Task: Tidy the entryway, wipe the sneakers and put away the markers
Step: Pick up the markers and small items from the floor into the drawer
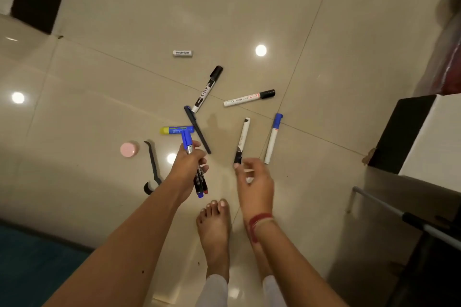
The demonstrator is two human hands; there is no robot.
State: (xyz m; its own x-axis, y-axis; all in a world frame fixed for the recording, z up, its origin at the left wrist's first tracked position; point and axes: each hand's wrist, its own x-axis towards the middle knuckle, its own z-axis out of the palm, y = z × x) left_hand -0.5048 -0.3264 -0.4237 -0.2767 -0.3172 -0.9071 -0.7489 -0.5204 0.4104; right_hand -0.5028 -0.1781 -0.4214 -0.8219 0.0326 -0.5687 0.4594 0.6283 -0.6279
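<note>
Several markers are gripped together in the left hand, just below the yellow-capped blue marker on the floor. Right of that marker, the right hand hangs loosely curled, its fingertips at the black end of a white marker; whether they touch is unclear. Farther right lies a blue-capped marker, above it a black-capped marker, and to its left a pink lid.

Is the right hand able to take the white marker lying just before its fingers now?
Probably yes: the right hand holds nothing and hovers close to the black end of the white marker, with nothing lying between them.
</note>
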